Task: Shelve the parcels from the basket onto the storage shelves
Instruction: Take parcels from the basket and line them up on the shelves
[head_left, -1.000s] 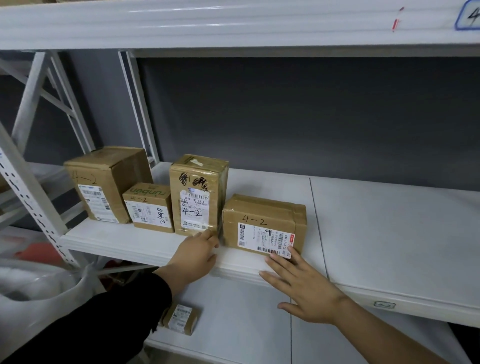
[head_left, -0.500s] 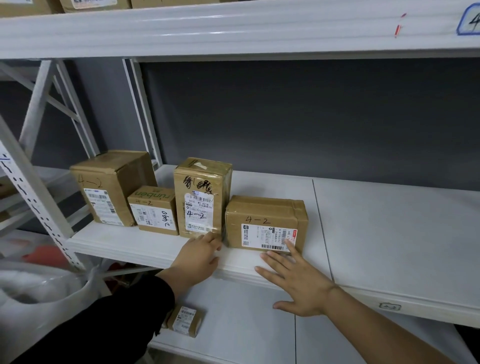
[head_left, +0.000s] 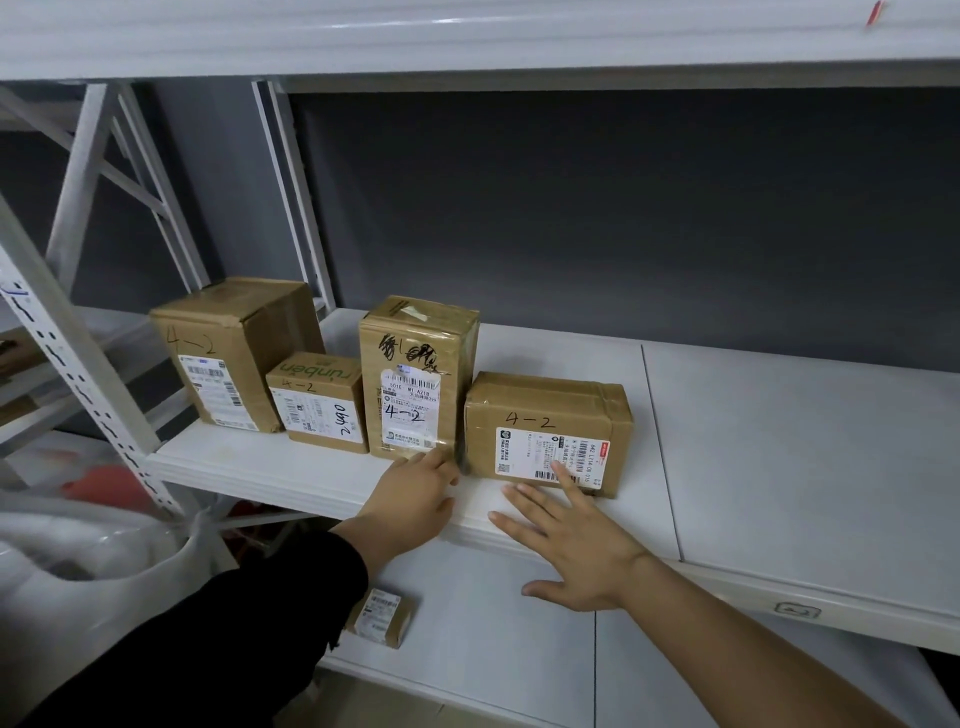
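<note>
A single wide-angle camera, worn on the head, supplies the only view. It looks from in front of and slightly above the middle shelf (head_left: 779, 467), facing forward and down toward the grey back wall (head_left: 623, 208). The front edge of the upper shelf (head_left: 467, 36) spans the top of the frame, and the lower shelf (head_left: 493, 649) fills the bottom. Range is close: the left hand (head_left: 415, 499) and right hand (head_left: 576, 545) enter from the bottom edge and reach the row of parcels (head_left: 415, 364), left of centre. The white upright (head_left: 78, 389) at the left leans in the frame.
</note>
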